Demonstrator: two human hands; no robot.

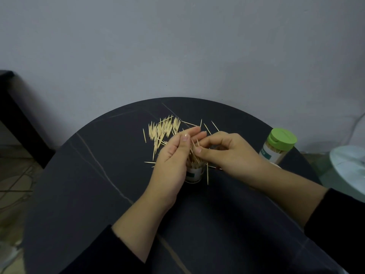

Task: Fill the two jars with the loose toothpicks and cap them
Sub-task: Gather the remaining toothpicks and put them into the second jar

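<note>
Right hand (227,153) curled around upright toothpicks (194,157)

round dark table (83,194), grey wall (177,46)

Your left hand (173,155) stands straight-fingered against the open jar (194,175) at the worktop (98,194) centre. Your right hand (223,153) pinches toothpicks (194,156) sticking from it. Loose toothpicks (164,129) lie at 12 o'clock, the green-capped jar (276,150) at 3 o'clock.
</note>
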